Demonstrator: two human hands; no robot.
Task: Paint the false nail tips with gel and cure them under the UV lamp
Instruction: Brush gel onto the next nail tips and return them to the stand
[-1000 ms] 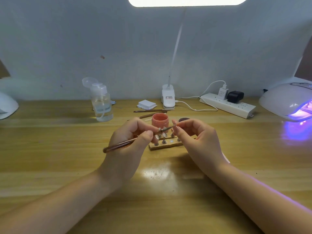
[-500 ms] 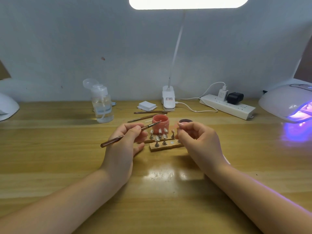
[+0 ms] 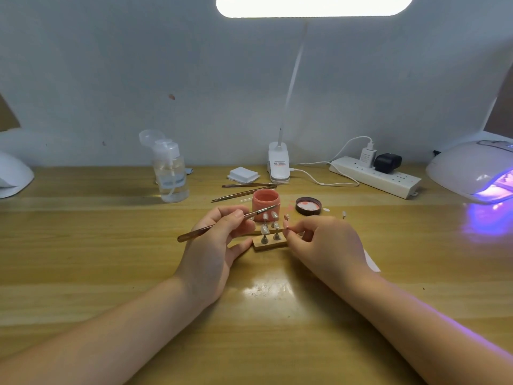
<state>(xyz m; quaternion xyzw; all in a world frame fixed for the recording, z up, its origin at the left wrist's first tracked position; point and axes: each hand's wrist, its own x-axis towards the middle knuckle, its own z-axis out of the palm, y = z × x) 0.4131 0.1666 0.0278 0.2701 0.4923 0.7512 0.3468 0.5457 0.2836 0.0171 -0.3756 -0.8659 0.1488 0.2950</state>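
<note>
My left hand [image 3: 216, 240] pinches a thin copper-coloured brush [image 3: 194, 233], whose tip points up and right toward the open pink gel jar [image 3: 266, 200]. Several pale false nail tips [image 3: 268, 227] stand on small pegs in a wooden holder [image 3: 270, 244] just in front of the jar. To the right of the holder, my right hand [image 3: 324, 243] has its fingers closed on something small at the holder's right end; I cannot tell what it is. The white UV lamp [image 3: 469, 168] glows violet at the far right.
The jar's dark lid [image 3: 308, 206] lies right of the jar, one loose nail tip on a peg [image 3: 343, 214] beyond it. Two spare brushes [image 3: 244, 190], a clear pump bottle [image 3: 170, 173], a white pad [image 3: 243, 174], a desk lamp clamp [image 3: 278, 165] and a power strip [image 3: 374, 176] line the back.
My left hand has pulled the brush away from my right hand toward the gel jar. My right hand has dropped down to the right end of the holder.
</note>
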